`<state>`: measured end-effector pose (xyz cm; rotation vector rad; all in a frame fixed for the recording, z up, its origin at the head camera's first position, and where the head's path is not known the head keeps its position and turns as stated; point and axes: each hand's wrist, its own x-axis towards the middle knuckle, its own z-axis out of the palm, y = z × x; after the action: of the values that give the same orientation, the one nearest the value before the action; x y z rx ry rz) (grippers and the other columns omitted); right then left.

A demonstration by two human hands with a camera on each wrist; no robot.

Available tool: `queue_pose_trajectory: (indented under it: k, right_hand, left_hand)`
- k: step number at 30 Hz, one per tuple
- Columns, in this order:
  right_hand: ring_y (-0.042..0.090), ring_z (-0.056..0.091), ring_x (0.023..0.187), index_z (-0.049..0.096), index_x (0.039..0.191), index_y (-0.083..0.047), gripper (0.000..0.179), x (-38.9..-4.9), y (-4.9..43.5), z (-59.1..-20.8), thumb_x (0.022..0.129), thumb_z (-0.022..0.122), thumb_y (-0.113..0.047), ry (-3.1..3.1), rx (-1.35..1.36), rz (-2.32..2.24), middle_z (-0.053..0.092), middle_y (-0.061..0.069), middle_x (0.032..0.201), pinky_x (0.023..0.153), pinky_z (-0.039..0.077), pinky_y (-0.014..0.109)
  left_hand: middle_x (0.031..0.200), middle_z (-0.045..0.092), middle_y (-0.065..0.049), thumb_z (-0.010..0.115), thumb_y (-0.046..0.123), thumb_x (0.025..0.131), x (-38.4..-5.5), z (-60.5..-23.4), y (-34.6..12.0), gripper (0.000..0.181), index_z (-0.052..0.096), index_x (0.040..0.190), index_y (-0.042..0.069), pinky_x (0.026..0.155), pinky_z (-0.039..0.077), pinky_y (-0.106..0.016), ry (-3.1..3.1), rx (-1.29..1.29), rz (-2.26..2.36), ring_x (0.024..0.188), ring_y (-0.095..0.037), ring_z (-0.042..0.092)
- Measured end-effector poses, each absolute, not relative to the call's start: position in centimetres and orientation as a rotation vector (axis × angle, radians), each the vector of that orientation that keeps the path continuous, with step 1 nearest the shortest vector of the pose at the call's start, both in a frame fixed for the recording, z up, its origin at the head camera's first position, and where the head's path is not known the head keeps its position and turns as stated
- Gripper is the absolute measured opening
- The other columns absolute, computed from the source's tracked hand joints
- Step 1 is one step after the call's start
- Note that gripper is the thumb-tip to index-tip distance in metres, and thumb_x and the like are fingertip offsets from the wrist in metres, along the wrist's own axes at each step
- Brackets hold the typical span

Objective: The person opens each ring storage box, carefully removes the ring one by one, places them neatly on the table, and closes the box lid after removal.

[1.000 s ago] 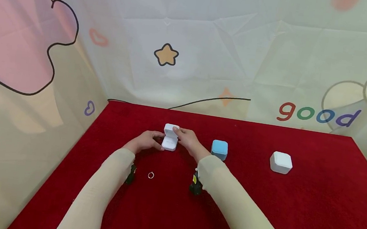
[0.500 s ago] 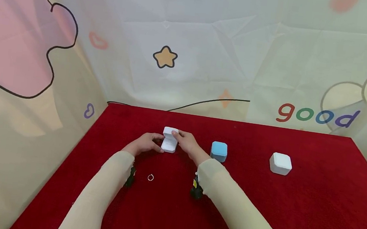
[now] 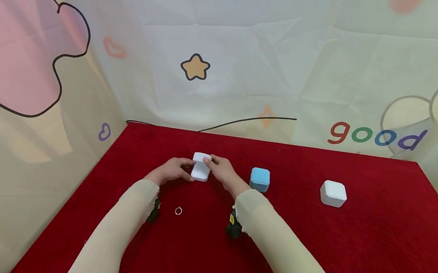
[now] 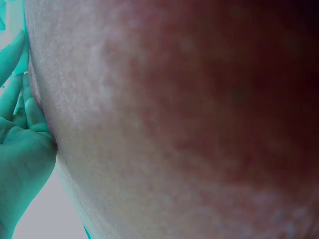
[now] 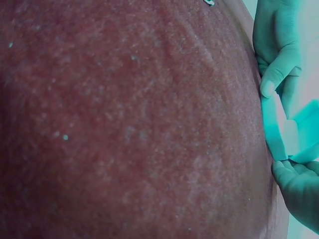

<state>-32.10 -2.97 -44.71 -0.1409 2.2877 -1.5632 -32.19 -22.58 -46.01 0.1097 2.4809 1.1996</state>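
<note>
A white ring box (image 3: pixel 200 173) stands on the red cloth with its lid (image 3: pixel 201 157) raised and tilted forward over the base. My left hand (image 3: pixel 170 170) grips the base from the left, its thumb near the front corner. From the right, my right hand (image 3: pixel 223 171) pinches the lid with its thumb on the front face. In the right wrist view the box base (image 5: pixel 274 129) appears between the left hand (image 5: pixel 279 45) and the right hand (image 5: pixel 301 191). Nearer to me, a thin ring (image 3: pixel 178 210) lies on the cloth between the forearms.
A light blue box (image 3: pixel 260 179) stands just beyond the right wrist. Farther right is another white box (image 3: pixel 333 193). Red cloth (image 3: pixel 292 244) covers the table, and a printed curtain (image 3: pixel 243 67) hangs behind its far edge. Both wrists carry dark cameras.
The ring box's lid has tipped forward and down a little under the right hand. The left hand keeps its grip on the base. Ring and other boxes stay in place.
</note>
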Motion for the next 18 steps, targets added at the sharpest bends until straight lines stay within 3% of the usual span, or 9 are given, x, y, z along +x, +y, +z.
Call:
queue_pose_trajectory:
  k: [18]
  right_hand:
    - [0.033, 0.038, 0.152, 0.033, 0.158, 0.002, 0.060, -31.62, -3.49, -44.94, 0.106, 0.054, -0.020, 2.247, -0.096, -1.626, 0.038, 0.020, 0.164, 0.124, 0.036, 0.046]
  left_hand:
    - [0.145, 0.058, -0.021, 0.071, 0.007, 0.091, -32.18, -46.03, -22.43, 0.056, 0.056, 0.144, 0.003, 0.114, 0.045, -0.046, 2.490, 0.113, 1.190, 0.127, -0.032, 0.054]
